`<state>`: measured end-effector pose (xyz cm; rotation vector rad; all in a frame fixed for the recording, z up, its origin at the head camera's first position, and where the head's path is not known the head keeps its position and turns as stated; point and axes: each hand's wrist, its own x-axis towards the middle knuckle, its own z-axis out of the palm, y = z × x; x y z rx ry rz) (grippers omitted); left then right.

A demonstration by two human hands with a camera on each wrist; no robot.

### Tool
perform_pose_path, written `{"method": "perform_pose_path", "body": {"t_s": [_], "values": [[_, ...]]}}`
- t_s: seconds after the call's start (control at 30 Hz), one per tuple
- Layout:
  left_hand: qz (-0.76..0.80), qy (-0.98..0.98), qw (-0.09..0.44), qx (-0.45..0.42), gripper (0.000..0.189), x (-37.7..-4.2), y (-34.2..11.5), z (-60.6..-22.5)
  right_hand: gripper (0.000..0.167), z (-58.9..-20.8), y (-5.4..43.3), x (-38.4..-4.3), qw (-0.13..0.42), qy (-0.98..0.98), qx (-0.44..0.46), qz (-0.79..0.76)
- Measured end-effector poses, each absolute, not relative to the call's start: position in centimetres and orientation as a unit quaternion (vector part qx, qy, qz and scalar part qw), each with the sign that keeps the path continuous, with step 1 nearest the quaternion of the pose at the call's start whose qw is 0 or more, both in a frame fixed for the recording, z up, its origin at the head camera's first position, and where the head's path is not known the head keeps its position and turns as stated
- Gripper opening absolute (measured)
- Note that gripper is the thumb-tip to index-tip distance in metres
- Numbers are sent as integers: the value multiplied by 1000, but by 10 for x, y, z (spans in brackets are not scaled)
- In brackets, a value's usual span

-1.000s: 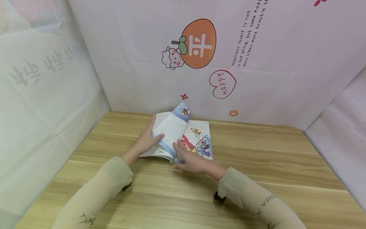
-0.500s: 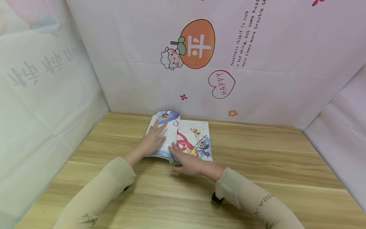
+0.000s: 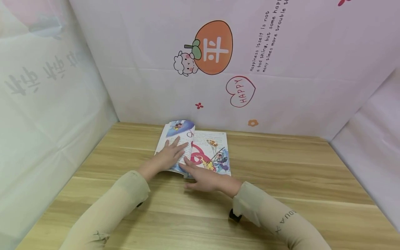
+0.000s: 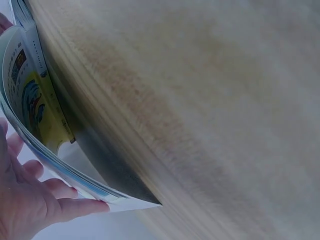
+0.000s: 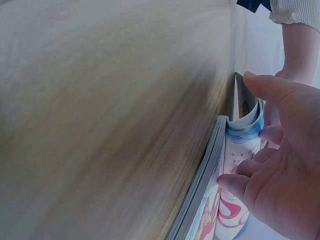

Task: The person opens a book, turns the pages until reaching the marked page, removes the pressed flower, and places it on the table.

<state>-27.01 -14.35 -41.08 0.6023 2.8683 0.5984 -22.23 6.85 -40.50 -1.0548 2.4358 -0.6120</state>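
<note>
An open picture book (image 3: pixel 218 139) lies near the back of the table, its left pages bowed upward. Spread across the left page is my left hand (image 3: pixel 168 156), its fingers fairly straight. My right hand (image 3: pixel 204 177) reaches over the lower part of the book, fingertips at the fold between the pages. In the left wrist view, the curved stack of pages (image 4: pixel 60 172) stands off the table, with a yellow printed patch on the inside. The right wrist view has the right hand (image 5: pixel 285 170) with extended fingers beside the book's thick page edge (image 5: pixel 200 175).
The wooden table (image 3: pixel 297 194) extends to both sides and in front of the book. A printed cloth wall (image 3: pixel 150 86) rises right behind it, and further cloth walls stand at the left and right.
The lifted page has come down to the left. My left hand has moved from the book's left edge onto that page, then lower. The right hand has shifted slightly left.
</note>
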Motion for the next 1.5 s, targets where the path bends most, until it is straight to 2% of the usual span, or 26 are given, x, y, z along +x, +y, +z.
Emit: {"method": "perform_pose_path", "body": {"t_s": [0.2,0.53,0.8,1.2,1.5], "values": [[187,962,96,173,54,-273,-139,-409,78,-404,68,-224,212,875,-378,-216],[159,963,127,176,53,-277,-128,-404,74,-402,68,-227,207,871,-394,-208],[167,960,124,187,54,-275,-138,-405,57,-397,78,-236,159,870,-407,-231],[170,959,129,184,58,-274,-145,-408,43,-384,105,-253,55,898,-331,-284],[179,958,132,181,58,-273,-145,-412,34,-385,123,-270,48,890,-217,-398]]}}
